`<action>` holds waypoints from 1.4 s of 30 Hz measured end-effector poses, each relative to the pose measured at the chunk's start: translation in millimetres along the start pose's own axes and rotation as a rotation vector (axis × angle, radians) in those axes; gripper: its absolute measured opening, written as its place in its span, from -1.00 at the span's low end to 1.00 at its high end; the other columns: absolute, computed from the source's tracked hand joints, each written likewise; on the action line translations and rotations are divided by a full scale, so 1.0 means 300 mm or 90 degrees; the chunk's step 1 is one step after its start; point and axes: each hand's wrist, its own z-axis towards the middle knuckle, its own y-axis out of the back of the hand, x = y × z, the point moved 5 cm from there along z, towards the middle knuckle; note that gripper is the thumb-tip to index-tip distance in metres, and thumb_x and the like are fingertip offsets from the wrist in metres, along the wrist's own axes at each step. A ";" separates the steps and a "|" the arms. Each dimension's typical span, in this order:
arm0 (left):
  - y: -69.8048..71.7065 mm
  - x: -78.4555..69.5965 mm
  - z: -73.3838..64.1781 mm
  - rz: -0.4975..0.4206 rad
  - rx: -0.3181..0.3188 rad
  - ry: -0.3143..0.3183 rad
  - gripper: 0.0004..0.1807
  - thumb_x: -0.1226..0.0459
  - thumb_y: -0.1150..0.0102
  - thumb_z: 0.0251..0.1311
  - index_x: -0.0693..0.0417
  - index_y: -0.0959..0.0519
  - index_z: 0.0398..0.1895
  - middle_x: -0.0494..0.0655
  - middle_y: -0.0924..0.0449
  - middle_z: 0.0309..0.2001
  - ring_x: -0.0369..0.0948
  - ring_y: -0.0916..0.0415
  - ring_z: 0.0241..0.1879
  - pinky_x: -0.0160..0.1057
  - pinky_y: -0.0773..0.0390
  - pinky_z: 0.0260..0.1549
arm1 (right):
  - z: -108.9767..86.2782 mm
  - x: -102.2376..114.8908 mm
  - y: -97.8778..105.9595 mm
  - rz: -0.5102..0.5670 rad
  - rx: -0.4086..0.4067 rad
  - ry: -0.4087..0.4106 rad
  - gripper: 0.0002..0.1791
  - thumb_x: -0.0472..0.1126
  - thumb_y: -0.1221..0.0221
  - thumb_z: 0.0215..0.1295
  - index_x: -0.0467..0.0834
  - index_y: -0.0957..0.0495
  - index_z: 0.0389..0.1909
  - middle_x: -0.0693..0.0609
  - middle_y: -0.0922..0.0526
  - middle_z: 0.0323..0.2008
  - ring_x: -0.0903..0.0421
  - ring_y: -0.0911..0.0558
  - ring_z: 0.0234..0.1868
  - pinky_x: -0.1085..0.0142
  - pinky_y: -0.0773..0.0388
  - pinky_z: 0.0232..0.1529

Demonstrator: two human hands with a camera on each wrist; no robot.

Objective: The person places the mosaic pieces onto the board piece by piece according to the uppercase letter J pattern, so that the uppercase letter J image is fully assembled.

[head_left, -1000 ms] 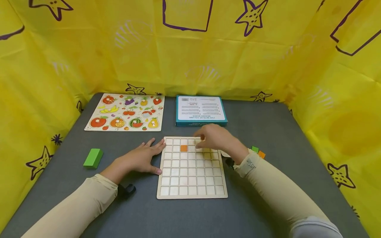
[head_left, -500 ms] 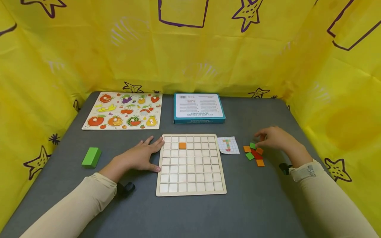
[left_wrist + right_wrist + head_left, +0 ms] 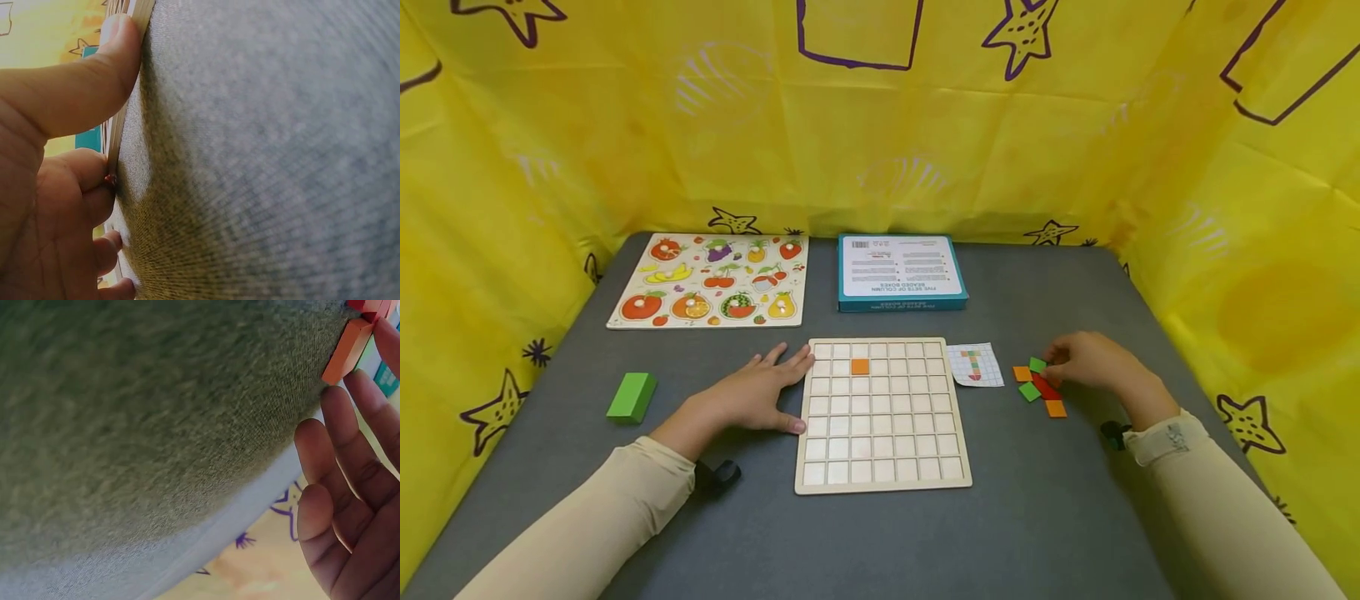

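Note:
A pale wooden grid board (image 3: 880, 414) lies flat in the head view, with one orange square tile (image 3: 860, 367) in its second row. My left hand (image 3: 752, 400) spreads along the board's left edge, thumb and fingertips touching it; the left wrist view shows the thumb (image 3: 115, 62) against the edge. At the right, my right hand (image 3: 1093, 367) is over a small heap of green, orange and red tiles (image 3: 1045, 385). Its thumb and a finger pinch an orange tile (image 3: 349, 351) at the heap, seen in the right wrist view; the hand hides that tile in the head view.
A paper card (image 3: 976, 365) with a coloured grid drawing lies beside the board's right edge. Behind are a fruit puzzle (image 3: 711, 283) and a teal-edged box (image 3: 902, 271). A green block (image 3: 632, 397) stands at the left. Yellow cloth (image 3: 880, 150) walls the grey table (image 3: 880, 550).
My right hand has moved from above the board rightward to the tile heap, uncovering the paper card, and now pinches an orange tile there. The left hand stays at the board's edge.

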 end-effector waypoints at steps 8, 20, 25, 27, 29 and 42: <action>-0.005 0.006 0.000 -0.004 -0.005 -0.004 0.21 -0.25 -0.36 -0.04 0.03 0.04 0.57 -0.07 0.20 0.56 0.20 0.37 0.49 0.29 0.21 0.34 | 0.002 -0.014 -0.002 -0.004 -0.009 0.000 -0.73 -0.04 -0.30 0.26 -0.15 -0.67 -0.18 0.14 -0.67 -0.37 0.07 -0.56 -0.32 0.05 -0.53 -0.22; -0.007 0.014 -0.002 -0.007 -0.011 -0.011 0.20 -0.24 -0.36 -0.03 0.04 0.04 0.57 -0.06 0.19 0.56 0.20 0.38 0.49 0.29 0.21 0.34 | 0.022 0.000 -0.007 -0.030 -0.023 -0.017 -0.81 -0.02 -0.30 0.24 -0.07 -0.66 -0.33 0.16 -0.60 -0.51 0.10 -0.49 -0.43 0.19 -0.44 -0.36; -0.012 0.015 0.001 -0.004 -0.016 -0.015 0.21 -0.26 -0.35 -0.04 0.03 0.04 0.57 -0.07 0.18 0.56 0.19 0.37 0.49 0.28 0.21 0.34 | 0.019 0.005 -0.007 -0.033 -0.016 -0.024 -0.75 -0.02 -0.32 0.22 -0.11 -0.66 -0.24 0.18 -0.61 -0.53 0.11 -0.51 -0.43 0.17 -0.47 -0.34; -0.011 0.014 0.000 -0.005 -0.017 -0.016 0.21 -0.26 -0.36 -0.04 0.04 0.04 0.57 -0.07 0.19 0.56 0.19 0.38 0.49 0.28 0.21 0.34 | 0.017 0.004 -0.007 -0.036 -0.018 -0.022 -0.76 -0.01 -0.33 0.21 -0.10 -0.67 -0.24 0.18 -0.61 -0.54 0.12 -0.50 -0.44 0.18 -0.46 -0.36; -0.010 0.013 0.000 -0.003 -0.017 -0.019 0.21 -0.26 -0.35 -0.04 0.04 0.04 0.57 -0.07 0.19 0.56 0.19 0.37 0.49 0.29 0.21 0.34 | 0.018 0.001 -0.003 -0.046 -0.024 -0.018 -0.78 0.01 -0.33 0.21 -0.06 -0.67 -0.29 0.20 -0.61 -0.54 0.12 -0.50 -0.45 0.19 -0.45 -0.38; -0.008 0.005 0.014 -0.007 -0.011 -0.023 0.22 -0.26 -0.35 -0.03 0.02 0.07 0.58 -0.08 0.25 0.56 0.18 0.39 0.49 0.28 0.22 0.34 | 0.152 0.263 -0.011 -0.087 -0.090 0.109 -0.71 0.03 -0.38 0.16 -0.10 -0.74 -0.25 0.13 -0.67 -0.37 0.14 -0.59 -0.36 0.09 -0.58 -0.25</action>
